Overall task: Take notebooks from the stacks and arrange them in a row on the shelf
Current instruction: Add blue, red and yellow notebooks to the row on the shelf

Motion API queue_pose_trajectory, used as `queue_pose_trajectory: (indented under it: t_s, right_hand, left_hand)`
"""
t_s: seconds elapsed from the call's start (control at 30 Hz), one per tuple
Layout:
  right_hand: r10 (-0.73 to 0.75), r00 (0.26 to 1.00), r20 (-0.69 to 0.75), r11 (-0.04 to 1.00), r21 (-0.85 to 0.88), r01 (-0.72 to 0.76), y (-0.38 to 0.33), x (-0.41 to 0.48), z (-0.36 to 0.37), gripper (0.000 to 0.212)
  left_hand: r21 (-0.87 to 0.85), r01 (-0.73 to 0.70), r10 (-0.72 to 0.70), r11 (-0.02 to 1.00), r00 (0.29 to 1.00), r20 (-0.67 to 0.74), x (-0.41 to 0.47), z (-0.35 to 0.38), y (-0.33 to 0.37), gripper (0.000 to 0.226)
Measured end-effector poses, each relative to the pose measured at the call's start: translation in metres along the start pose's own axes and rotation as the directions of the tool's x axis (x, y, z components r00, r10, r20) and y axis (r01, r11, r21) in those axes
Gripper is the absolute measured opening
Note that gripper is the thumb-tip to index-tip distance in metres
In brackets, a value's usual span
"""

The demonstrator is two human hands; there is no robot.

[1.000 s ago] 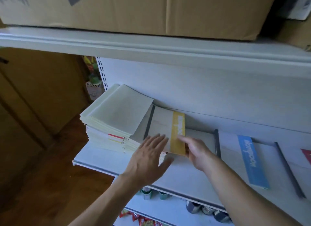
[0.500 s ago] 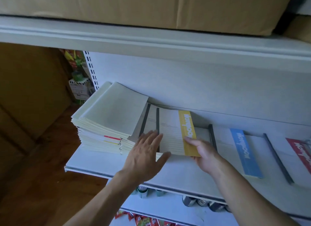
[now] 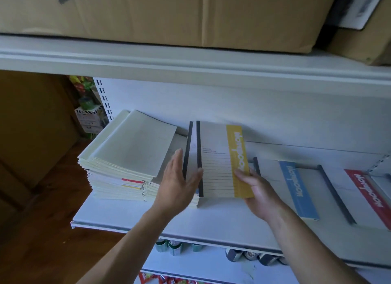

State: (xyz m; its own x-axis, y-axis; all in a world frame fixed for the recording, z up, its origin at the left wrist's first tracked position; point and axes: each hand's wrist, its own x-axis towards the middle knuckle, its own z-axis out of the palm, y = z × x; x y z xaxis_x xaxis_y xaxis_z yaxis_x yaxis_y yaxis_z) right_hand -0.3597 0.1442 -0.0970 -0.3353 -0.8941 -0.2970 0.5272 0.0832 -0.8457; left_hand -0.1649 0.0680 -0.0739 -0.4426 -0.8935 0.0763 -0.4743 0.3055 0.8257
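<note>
Centre of the frame: the right hand (image 3: 257,190) pinches the lower right corner of the yellow-banded notebook (image 3: 222,161), thumb on the yellow strip, the remaining fingers hidden beneath the cover. The notebook is tilted up, its near edge clear of the right stack (image 3: 191,156). The left hand (image 3: 178,185) lies flat with fingers spread and gripping nothing; it rests on that stack, its fingertips just beside the dark spine of the next notebook. At centre left stands the left stack (image 3: 129,154), taller and laid cover-down, partly overlapping the right one. At right, a blue-banded notebook (image 3: 296,190) and a red-banded notebook (image 3: 368,199) lie flat on the white shelf (image 3: 211,222), forming the row; a further dark spine shows just beyond the right thumb, so the neighbouring slot appears to be taken already.

Judged step: carrying the yellow copy off the stack toward the row. To do it well, keep the left palm pressing the stack so the copy below does not drag along; lift the notebook fully clear before moving right; lay it parallel with the blue one, spines aligned and spacing matched.
</note>
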Motion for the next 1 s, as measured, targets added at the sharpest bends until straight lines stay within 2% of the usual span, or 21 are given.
queue_pose_trajectory:
  t_s: [0.03,0.1,0.13,0.2,0.3,0.4,0.53,0.6,0.7,0.8,1.0]
  right_hand:
    - [-0.015,1.0,0.011,1.0,0.015,0.015,-0.005,-0.004,-0.003,0.027]
    - [-0.047,0.999,0.003,0.999,0.013,0.047,-0.013,-0.014,-0.009,0.028]
    - [-0.065,0.998,-0.024,0.998,-0.007,0.065,-0.017,-0.019,-0.013,0.027]
    - [-0.115,0.986,-0.119,0.991,-0.078,0.106,-0.023,-0.027,-0.024,0.024]
    - [-0.21,0.945,-0.252,0.97,-0.174,0.169,-0.028,-0.043,-0.049,0.026]
    - [-0.266,0.9,-0.346,0.954,-0.225,0.195,-0.034,-0.069,-0.083,0.026]
    - [-0.275,0.877,-0.393,0.94,-0.302,0.159,-0.053,-0.11,-0.139,0.029]
    - [-0.295,0.858,-0.42,0.931,-0.329,0.158,-0.063,-0.126,-0.168,0.031]
    - [-0.337,0.817,-0.467,0.916,-0.365,0.169,-0.072,-0.14,-0.21,0.034]
    - [-0.365,0.771,-0.521,0.902,-0.402,0.156,-0.082,-0.15,-0.257,0.026]
    - [-0.426,0.757,-0.496,0.849,-0.508,0.144,-0.132,-0.164,-0.38,0.027]
  left_hand:
    - [-0.157,0.052,-0.046,0.986,0.998,0.042,0.004,0.001,0.006,0.072]
    - [-0.447,0.112,-0.049,0.887,0.988,0.149,0.011,0.006,0.02,0.044]
    - [-0.529,0.167,-0.062,0.832,0.976,0.211,0.012,0.012,0.027,0.033]
    - [-0.601,0.279,-0.097,0.749,0.943,0.318,0.013,0.03,0.04,0.028]
    - [-0.619,0.293,-0.087,0.729,0.936,0.341,0.007,0.076,0.058,0.023]
    - [-0.628,0.266,-0.002,0.731,0.922,0.388,-0.005,0.125,0.079,0.022]
    - [-0.602,0.419,0.048,0.68,0.794,0.606,-0.012,0.173,0.104,0.029]
    - [-0.578,0.445,0.069,0.684,0.749,0.659,-0.015,0.198,0.118,0.033]
    - [-0.571,0.421,0.063,0.704,0.765,0.642,-0.025,0.243,0.143,0.037]
    - [-0.56,0.381,0.073,0.736,0.778,0.624,-0.038,0.29,0.17,0.036]
    - [-0.587,0.329,0.016,0.739,0.863,0.504,-0.052,0.406,0.233,0.043]
